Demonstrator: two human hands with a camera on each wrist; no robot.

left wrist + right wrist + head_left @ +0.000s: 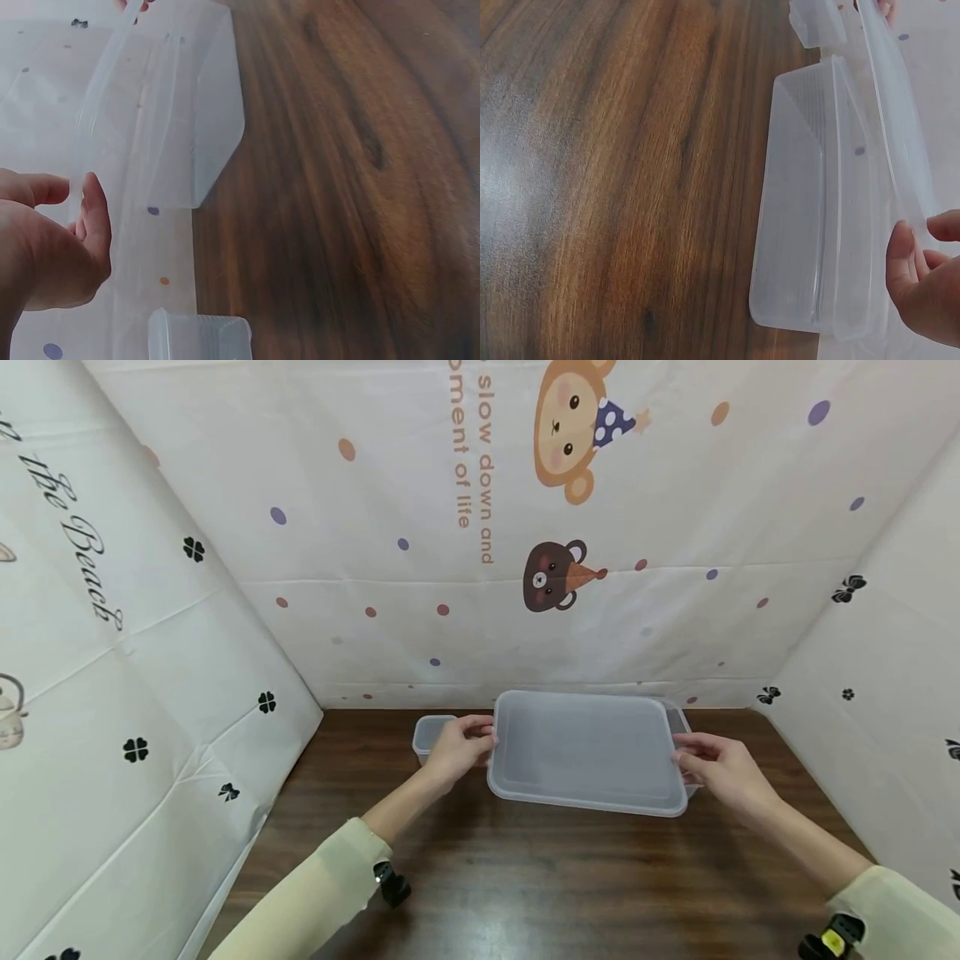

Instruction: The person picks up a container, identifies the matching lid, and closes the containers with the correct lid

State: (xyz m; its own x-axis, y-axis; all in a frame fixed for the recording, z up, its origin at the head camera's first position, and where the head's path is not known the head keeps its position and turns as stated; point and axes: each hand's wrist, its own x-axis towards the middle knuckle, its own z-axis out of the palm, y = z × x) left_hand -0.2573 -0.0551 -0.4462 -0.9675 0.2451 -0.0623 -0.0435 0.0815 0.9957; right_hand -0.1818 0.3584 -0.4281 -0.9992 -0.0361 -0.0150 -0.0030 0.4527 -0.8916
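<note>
A large translucent plastic lid (585, 752) is held level between both hands, above a clear rectangular container (795, 202). My left hand (456, 750) pinches the lid's left edge between thumb and fingers. At the opposite short edge, my right hand (720, 768) pinches it the same way. In the right wrist view a gap separates the lid from the container's rim. The container stands on the table, mostly hidden under the lid in the head view.
A smaller clear lidded container (432, 732) stands just left of the large one, partly behind the left hand. The dark wooden table (525, 885) meets printed white cloth walls (420, 635) at the back and both sides.
</note>
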